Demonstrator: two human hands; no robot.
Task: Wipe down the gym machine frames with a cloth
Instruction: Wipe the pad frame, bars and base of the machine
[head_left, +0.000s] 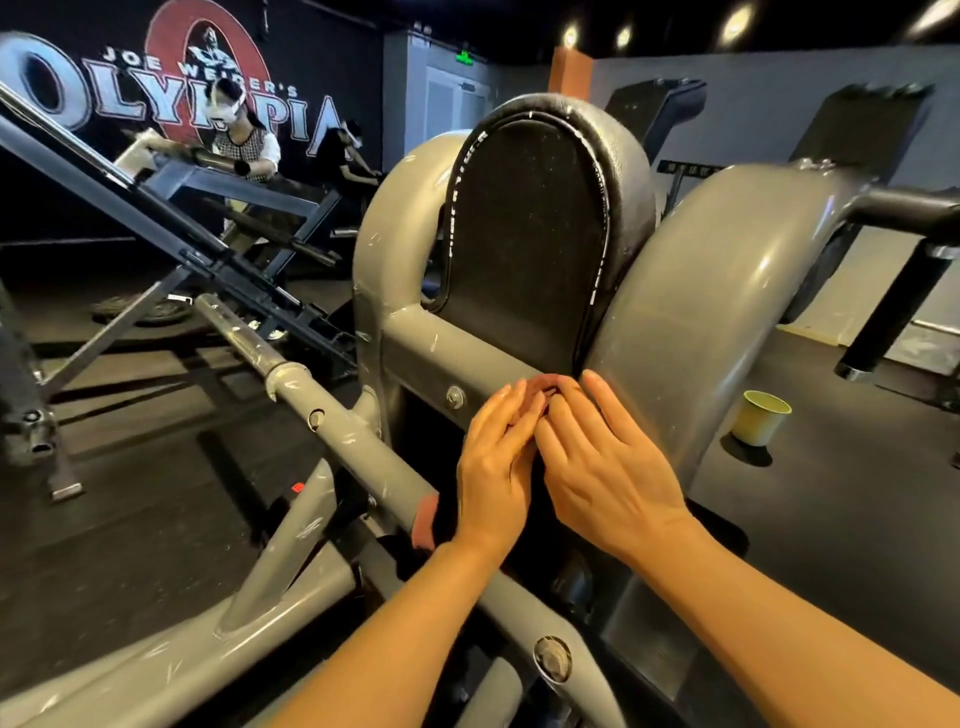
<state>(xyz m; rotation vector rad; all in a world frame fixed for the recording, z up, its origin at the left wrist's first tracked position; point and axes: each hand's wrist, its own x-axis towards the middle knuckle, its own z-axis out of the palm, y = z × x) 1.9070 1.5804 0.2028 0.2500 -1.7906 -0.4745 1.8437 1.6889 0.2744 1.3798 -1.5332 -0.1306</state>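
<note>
Both hands meet at the grey metal crossbar (447, 348), the left hand (493, 457) and right hand (602, 467) with fingers pinching a small reddish-brown cloth (543, 387) bunched at their twelve o'clock, the bar running ten-to-four beneath them.

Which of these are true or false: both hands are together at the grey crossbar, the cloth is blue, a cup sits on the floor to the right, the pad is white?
1. Both hands, left hand and right hand, meet at the grey crossbar: true.
2. The cloth is blue: false, it is reddish.
3. A cup sits on the floor to the right: true.
4. The pad is white: false, it is black.
</note>
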